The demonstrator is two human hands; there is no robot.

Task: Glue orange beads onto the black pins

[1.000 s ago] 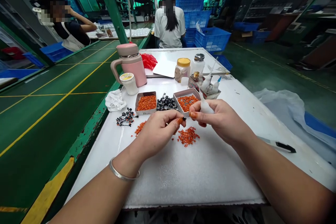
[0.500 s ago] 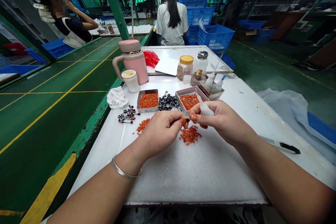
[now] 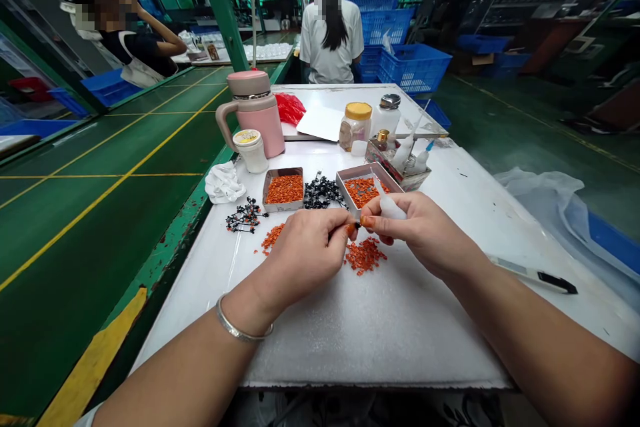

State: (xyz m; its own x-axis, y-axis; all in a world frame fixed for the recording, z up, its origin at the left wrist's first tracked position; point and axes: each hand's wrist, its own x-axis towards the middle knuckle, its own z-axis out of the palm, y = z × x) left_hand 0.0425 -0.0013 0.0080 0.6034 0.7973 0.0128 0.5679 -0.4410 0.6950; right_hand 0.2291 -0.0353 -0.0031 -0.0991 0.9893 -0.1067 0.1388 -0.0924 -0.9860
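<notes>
My left hand (image 3: pixel 313 243) is closed in a pinch on a small black part (image 3: pixel 357 225), mostly hidden by the fingers. Touching or nearly touching it are the fingertips of my right hand (image 3: pixel 425 230), whose thumb and forefinger are pressed together. A white squeeze bottle (image 3: pixel 392 208) with a thin nozzle is tucked in that right hand, nozzle pointing up and away. Whether the right fingertips also pinch a tiny piece, I cannot tell. Below the hands lies a pile of small orange pieces (image 3: pixel 364 256); another orange pile (image 3: pixel 271 237) is partly covered by my left hand.
Behind the hands are two boxes of orange pieces, left (image 3: pixel 265 190) and right (image 3: pixel 345 181), with black parts (image 3: pixel 323 192) between. A pink mug (image 3: pixel 265 123), jar (image 3: pixel 356 127) and bottle holder (image 3: pixel 415 180) stand farther back. A cutter knife (image 3: pixel 535 273) lies right.
The view has shifted slightly, so the table things sit a little farther right and higher. Both hands keep nearly the same pose, fingertips together at the black part.
</notes>
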